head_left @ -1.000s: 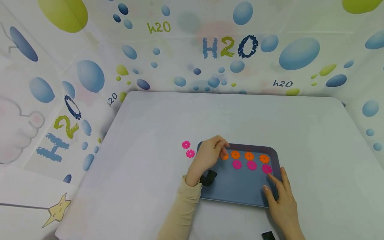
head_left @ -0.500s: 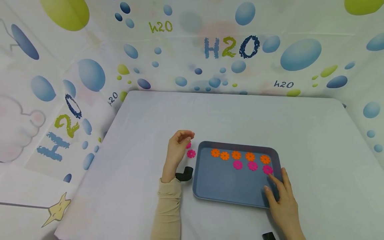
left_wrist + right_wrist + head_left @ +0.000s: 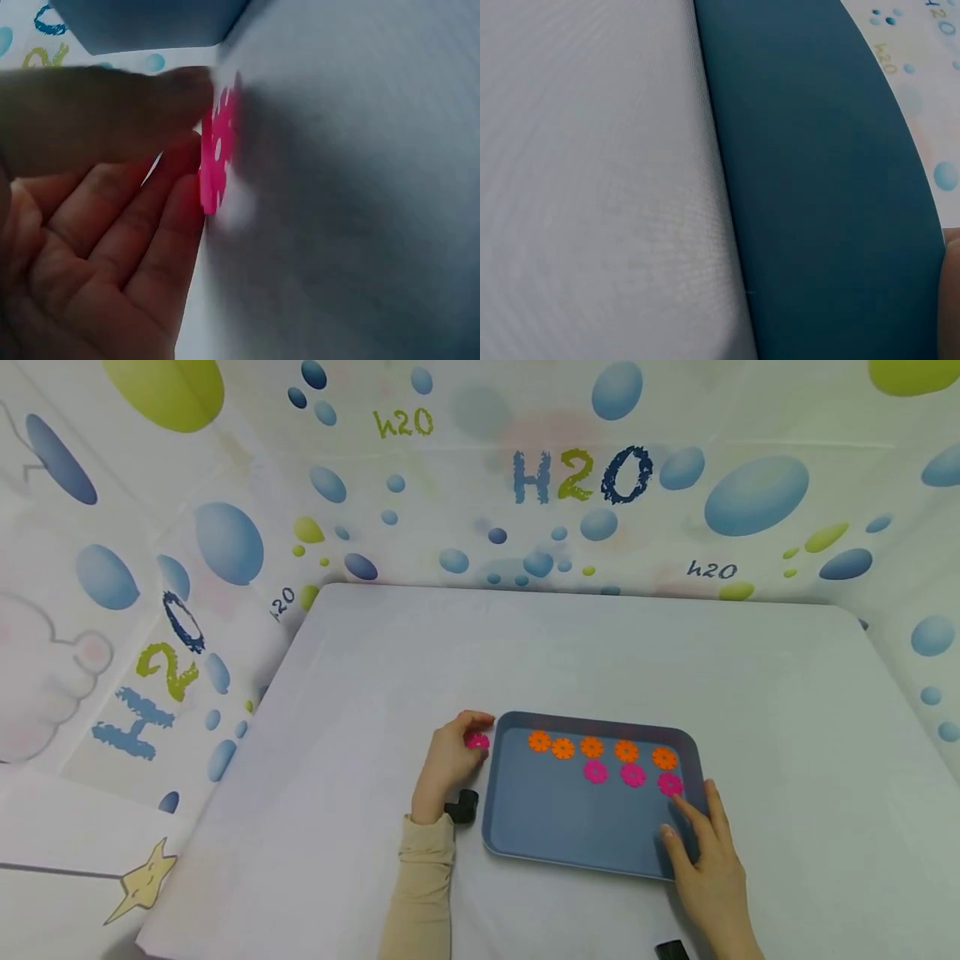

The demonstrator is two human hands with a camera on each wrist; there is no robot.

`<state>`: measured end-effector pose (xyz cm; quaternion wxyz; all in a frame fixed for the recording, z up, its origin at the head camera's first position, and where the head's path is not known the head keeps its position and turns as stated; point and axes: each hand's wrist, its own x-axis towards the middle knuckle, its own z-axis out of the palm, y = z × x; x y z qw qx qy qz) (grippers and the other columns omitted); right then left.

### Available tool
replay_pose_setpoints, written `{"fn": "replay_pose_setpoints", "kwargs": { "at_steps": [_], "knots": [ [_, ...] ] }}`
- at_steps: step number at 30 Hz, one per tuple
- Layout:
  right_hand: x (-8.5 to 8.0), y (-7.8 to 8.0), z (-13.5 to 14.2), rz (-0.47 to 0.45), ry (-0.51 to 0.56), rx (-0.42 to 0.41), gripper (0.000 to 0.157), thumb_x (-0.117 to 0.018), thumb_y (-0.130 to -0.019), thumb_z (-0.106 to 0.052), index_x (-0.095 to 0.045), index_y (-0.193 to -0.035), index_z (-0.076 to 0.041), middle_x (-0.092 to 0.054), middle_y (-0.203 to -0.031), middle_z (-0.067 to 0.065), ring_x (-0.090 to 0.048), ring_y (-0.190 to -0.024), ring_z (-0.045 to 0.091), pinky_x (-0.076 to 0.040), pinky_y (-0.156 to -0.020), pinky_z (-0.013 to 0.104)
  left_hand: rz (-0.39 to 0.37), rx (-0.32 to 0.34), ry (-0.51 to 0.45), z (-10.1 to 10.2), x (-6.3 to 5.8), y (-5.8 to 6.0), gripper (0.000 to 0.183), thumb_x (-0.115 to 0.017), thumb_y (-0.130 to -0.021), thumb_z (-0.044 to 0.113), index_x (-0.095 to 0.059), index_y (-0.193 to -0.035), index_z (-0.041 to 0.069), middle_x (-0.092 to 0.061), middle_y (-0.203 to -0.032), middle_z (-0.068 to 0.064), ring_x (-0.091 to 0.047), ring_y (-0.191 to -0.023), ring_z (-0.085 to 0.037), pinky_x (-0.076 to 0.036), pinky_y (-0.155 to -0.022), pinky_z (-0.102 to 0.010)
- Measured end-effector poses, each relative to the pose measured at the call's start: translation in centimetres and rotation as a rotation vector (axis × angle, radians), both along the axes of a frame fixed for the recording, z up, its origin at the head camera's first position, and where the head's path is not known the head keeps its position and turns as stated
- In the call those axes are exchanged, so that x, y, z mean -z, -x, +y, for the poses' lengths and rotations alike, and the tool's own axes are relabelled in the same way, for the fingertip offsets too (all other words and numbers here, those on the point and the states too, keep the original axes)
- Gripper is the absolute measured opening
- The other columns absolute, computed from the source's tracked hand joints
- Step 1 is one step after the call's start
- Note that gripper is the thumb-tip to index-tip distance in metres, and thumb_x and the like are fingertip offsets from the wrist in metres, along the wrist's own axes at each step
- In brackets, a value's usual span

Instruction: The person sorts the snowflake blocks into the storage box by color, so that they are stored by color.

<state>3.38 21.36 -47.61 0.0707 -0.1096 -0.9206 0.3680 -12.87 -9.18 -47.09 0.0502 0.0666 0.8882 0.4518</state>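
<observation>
My left hand (image 3: 450, 756) is at the table just left of the tray. Its thumb and fingers pinch a pink flower-shaped disc (image 3: 477, 741), which stands out bright at the fingertips in the left wrist view. A second pink layer seems to lie against it there. My right hand (image 3: 708, 860) rests over the right edge of the blue-grey tray (image 3: 562, 835), with thumb and index finger inside and another finger outside the rim. The index fingertip lies at a pink flower disc (image 3: 670, 784). Only a bit of a finger (image 3: 951, 300) shows in the right wrist view.
Several orange flower discs (image 3: 592, 747) line the tray's far side, with pink ones, such as the middle disc (image 3: 633, 775), in a shorter row below. A black wrist camera (image 3: 462, 807) sits beside the left wrist. Printed cloth (image 3: 450, 485) hangs behind the white table (image 3: 337, 693).
My left hand has left the tray's upper left corner, where another orange disc now shows, and come to the pink discs on the table. My right hand stays put.
</observation>
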Motion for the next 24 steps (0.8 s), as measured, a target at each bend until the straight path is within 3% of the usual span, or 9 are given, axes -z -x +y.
{"fn": "replay_pose_setpoints", "kwargs": {
  "at_steps": [4,10,14,19,24],
  "knots": [
    [0.1,0.0,0.1,0.003,-0.001,-0.007,0.042,-0.058,-0.097,-0.021,-0.052,-0.134,-0.002,-0.014,-0.162,0.015,-0.026,-0.142,0.049,-0.036,-0.087,0.076,0.024,0.032,0.093,0.0,-0.1,-0.3,0.039,-0.062,-0.080,-0.010,-0.067,-0.116,0.006,-0.071,-0.110,-0.011,-0.065,-0.102,-0.027,-0.053,-0.089,-0.039],
    [0.1,0.0,0.1,0.014,-0.002,-0.012,0.041,-0.058,-0.097,-0.021,-0.052,-0.134,-0.002,-0.014,-0.162,0.015,-0.026,-0.141,0.050,-0.036,-0.085,0.077,0.066,0.029,0.130,-0.1,-0.4,-0.6,0.037,-0.063,-0.079,-0.012,-0.067,-0.113,0.003,-0.073,-0.101,-0.012,-0.068,-0.096,-0.027,-0.056,-0.083,-0.038],
    [0.1,0.1,0.1,0.018,0.000,-0.013,0.041,-0.058,-0.097,-0.021,-0.053,-0.134,-0.002,-0.014,-0.162,0.015,-0.026,-0.141,0.050,-0.036,-0.085,0.077,0.012,0.013,0.167,-0.2,-0.8,-0.4,0.041,-0.069,-0.075,-0.012,-0.067,-0.113,0.002,-0.072,-0.097,-0.012,-0.066,-0.092,-0.027,-0.055,-0.081,-0.037],
    [0.2,0.1,0.2,0.007,-0.003,-0.015,0.042,-0.057,-0.098,-0.021,-0.052,-0.134,-0.002,-0.014,-0.162,0.016,-0.027,-0.140,0.051,-0.036,-0.084,0.077,-0.081,-0.039,0.236,-0.3,-1.3,-0.1,0.044,-0.078,-0.067,-0.009,-0.069,-0.109,0.001,-0.064,-0.085,-0.012,-0.057,-0.077,-0.022,-0.049,-0.068,-0.030],
    [0.0,0.1,0.2,0.011,-0.002,-0.012,0.041,-0.057,-0.098,-0.021,-0.052,-0.134,-0.002,-0.014,-0.162,0.016,-0.027,-0.140,0.052,-0.036,-0.085,0.078,-0.182,-0.065,0.222,-0.5,-2.0,-0.6,0.025,-0.077,-0.074,-0.002,-0.073,-0.098,0.002,-0.065,-0.077,-0.010,-0.051,-0.067,-0.017,-0.042,-0.057,-0.023]
  ]
}}
